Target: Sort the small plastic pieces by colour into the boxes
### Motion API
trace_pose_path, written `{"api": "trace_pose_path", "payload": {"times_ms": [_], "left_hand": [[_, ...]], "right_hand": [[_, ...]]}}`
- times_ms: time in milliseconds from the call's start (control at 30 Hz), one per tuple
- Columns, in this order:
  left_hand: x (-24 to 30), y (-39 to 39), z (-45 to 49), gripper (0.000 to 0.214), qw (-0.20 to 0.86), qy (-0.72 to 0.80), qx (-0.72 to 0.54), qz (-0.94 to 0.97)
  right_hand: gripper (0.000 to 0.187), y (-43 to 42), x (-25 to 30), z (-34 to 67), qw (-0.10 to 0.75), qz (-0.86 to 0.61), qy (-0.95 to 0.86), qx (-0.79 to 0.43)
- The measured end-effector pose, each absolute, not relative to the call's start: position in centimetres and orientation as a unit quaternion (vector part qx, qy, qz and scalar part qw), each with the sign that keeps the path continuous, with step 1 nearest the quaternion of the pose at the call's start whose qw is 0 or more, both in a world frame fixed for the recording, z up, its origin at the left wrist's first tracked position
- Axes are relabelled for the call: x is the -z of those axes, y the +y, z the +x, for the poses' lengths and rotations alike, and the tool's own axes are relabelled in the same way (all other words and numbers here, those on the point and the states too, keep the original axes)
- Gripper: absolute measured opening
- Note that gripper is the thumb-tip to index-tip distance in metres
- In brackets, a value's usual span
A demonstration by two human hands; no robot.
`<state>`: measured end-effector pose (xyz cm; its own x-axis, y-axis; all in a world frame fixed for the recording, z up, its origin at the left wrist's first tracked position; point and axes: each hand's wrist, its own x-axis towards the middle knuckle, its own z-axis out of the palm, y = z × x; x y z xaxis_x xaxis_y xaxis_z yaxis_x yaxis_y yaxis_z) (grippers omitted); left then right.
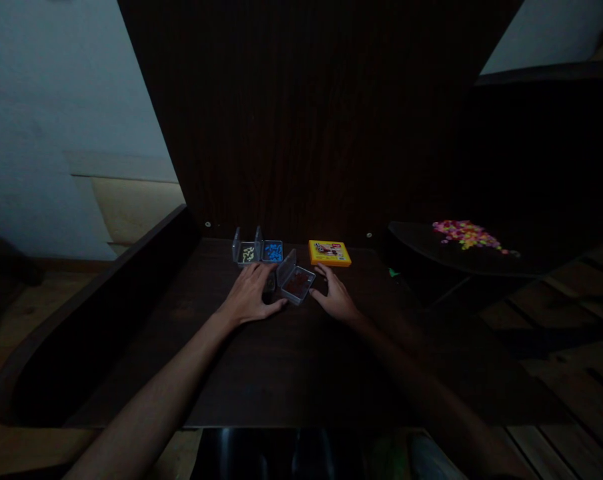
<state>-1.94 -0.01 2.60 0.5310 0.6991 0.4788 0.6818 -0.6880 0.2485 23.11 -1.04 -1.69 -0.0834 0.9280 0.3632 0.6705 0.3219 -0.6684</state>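
A small clear plastic box (298,284) with its lid raised holds dark reddish-brown bits and sits slightly turned between my hands. My left hand (250,293) lies to its left with thumb and fingers apart, the thumb tip close to the box's front corner. Partly hidden by those fingers is another small clear box (269,285); its contents are too dark to name. My right hand (335,298) is open at the box's right edge, thumb at the corner. Behind my left hand stand two more open clear boxes, one with pale yellow pieces (248,254), one with blue pieces (272,251).
A yellow box (329,253) lies flat near the back panel, just beyond my right hand. On a dark raised surface at the right is a pile of pink, orange and yellow pieces (469,235). A small green scrap (393,273) lies below it. A raised wooden side (106,300) borders the left.
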Motion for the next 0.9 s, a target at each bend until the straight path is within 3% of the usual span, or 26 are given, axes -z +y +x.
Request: {"api": "trace_pose_path", "payload": {"times_ms": [167,367,667,767,900], "left_hand": [[-2.1,-0.7,-0.5,0.093,0.026,0.43,-0.3,0.851],[-1.5,-0.7,-0.1,0.101,0.058,0.432,-0.305,0.847],[-1.8,-0.7,-0.4,0.061,0.087,0.369,-0.28,0.882],[-1.8,-0.6,-0.5,0.051,0.092,0.342,-0.274,0.894],[-1.5,-0.5,-0.7,0.045,0.096,0.303,-0.253,0.914]], "right_hand": [[0.073,-1.5,1.4,22.8,0.368,-0.562,-0.723,-0.161],[0.075,-2.0,0.6,23.0,0.334,-0.576,-0.734,-0.135],[0.102,-2.0,0.3,24.1,0.33,-0.521,-0.776,-0.132],[0.095,-2.1,0.0,24.2,0.308,-0.469,-0.817,-0.131],[0.072,-2.1,0.0,24.2,0.28,-0.414,-0.856,-0.13]]}}
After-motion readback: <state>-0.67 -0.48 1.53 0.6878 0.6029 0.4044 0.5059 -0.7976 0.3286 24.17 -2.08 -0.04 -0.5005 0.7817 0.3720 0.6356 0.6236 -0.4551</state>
